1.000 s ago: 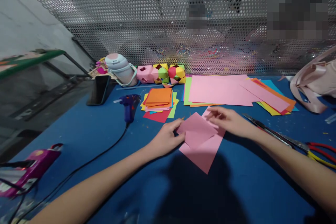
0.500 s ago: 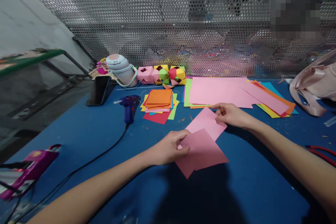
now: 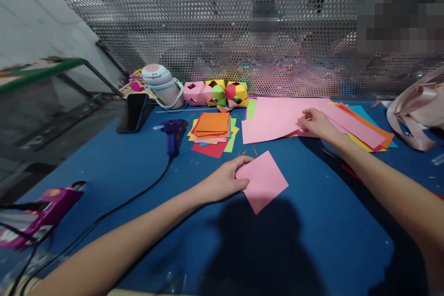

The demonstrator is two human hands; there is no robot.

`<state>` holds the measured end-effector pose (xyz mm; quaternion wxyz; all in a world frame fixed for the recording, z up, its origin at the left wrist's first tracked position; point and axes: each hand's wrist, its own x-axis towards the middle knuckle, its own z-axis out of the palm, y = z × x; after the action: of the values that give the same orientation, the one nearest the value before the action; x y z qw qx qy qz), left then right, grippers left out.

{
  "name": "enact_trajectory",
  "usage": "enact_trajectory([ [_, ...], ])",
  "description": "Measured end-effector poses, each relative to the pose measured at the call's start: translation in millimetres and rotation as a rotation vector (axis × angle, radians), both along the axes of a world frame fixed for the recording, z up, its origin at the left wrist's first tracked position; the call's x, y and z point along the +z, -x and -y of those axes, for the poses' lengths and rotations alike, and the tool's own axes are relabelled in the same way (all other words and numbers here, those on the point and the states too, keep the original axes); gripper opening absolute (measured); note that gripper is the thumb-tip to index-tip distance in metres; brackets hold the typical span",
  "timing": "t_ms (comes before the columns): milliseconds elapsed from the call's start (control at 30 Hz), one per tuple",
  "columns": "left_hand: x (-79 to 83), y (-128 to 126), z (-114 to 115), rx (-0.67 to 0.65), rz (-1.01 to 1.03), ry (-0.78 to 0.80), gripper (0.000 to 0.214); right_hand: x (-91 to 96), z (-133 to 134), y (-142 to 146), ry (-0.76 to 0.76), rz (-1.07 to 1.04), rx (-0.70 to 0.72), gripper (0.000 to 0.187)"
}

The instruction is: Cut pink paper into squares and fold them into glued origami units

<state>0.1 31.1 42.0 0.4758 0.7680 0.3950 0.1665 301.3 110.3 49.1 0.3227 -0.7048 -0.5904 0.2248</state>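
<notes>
My left hand [image 3: 231, 178] pinches a pink square of paper [image 3: 265, 182] between thumb and fingers, holding it above the blue table. Farther back, my right hand [image 3: 314, 122] is closed at the edge of a pink paper piece [image 3: 258, 131]. That piece overlaps the front of the large pink sheet [image 3: 277, 108] on the paper pile, and its right end is hidden by my fingers. Left of there lies a stack of small coloured paper squares [image 3: 213, 124], orange on top.
A blue glue gun [image 3: 171, 136] with a black cable, a phone [image 3: 133, 111], a bottle [image 3: 163, 85] and folded paper shapes [image 3: 217, 93] stand leftward and back. A purple power strip [image 3: 45, 217] lies left. A red-handled tool [image 3: 350, 172] lies partly under my right arm.
My right hand has moved back and right, with its pink paper now over the pile. My left hand's pink square has shifted slightly up and turned, looking lighter.
</notes>
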Motion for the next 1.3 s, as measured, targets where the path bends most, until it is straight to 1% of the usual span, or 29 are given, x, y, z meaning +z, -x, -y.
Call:
enact_trajectory([
  [33, 0.8, 1.3, -1.3, -0.007, -0.004, 0.005, 0.047, 3.1, 6.9, -6.5, -0.025, 0.047, 0.012, 0.043],
  [100, 3.5, 5.5, -4.1, -0.039, -0.015, 0.015, 0.049, 8.6, 28.8, -24.1, -0.05, 0.139, 0.062, 0.043],
  [167, 7.0, 11.2, -8.1, -0.079, -0.043, 0.011, 0.051, 11.2, 59.5, -46.0, -0.071, 0.431, 0.211, 0.041],
  [200, 8.9, 14.1, -10.8, -0.098, -0.071, 0.003, 0.051, 11.1, 76.7, -57.2, -0.057, 0.535, 0.273, 0.041],
  [233, 10.5, 16.8, -13.9, -0.113, -0.105, -0.014, 0.051, 9.9, 94.0, -68.0, -0.027, 0.6, 0.293, 0.041],
  [333, 12.7, 21.0, -24.7, -0.149, -0.231, -0.121, 0.048, 1.6, 138.5, -92.4, 0.14, 0.676, 0.257, 0.044],
  [400, 10.5, 19.8, -31.2, -0.15, -0.3, -0.251, 0.045, -6.2, 157.0, -100.5, 0.184, 0.694, 0.262, 0.042],
  [433, 8.2, 18.3, -33.8, -0.151, -0.324, -0.316, 0.043, -10.2, 162.3, -102.5, 0.183, 0.707, 0.263, 0.039],
  [533, -1.8, 12.3, -38.0, -0.153, -0.345, -0.451, 0.046, -18.8, 167.1, -104.2, 0.142, 0.749, 0.27, 0.031],
  [667, -14.2, 8.3, -38.2, -0.141, -0.291, -0.547, 0.049, -21.5, 166.2, -107.0, 0.068, 0.77, 0.285, 0.032],
  [767, -17.1, 9.3, -37.4, -0.131, -0.259, -0.563, 0.049, -21.2, 169.4, -109.4, 0.012, 0.749, 0.281, 0.029],
  [867, -15.8, 11.5, -37.1, -0.121, -0.262, -0.526, 0.048, -19.4, 172.1, -105.7, -0.013, 0.72, 0.273, 0.023],
  [1033, -16.3, 13.9, -39.0, -0.09, -0.296, -0.524, 0.042, -13.4, 171.4, -89.2, -0.064, 0.748, 0.174, 0.025],
  [1167, -19.0, 14.0, -41.2, -0.091, -0.289, -0.546, 0.037, -13.1, 172.2, -72.5, -0.055, 0.677, 0.148, 0.026],
  [1233, -19.6, 13.7, -41.7, -0.099, -0.278, -0.556, 0.034, -14.1, 171.9, -60.8, -0.054, 0.599, 0.157, 0.026],
  [1300, -19.9, 13.5, -41.7, -0.104, -0.266, -0.56, 0.031, -14.4, 169.6, -46.3, -0.044, 0.5, 0.219, 0.025],
])
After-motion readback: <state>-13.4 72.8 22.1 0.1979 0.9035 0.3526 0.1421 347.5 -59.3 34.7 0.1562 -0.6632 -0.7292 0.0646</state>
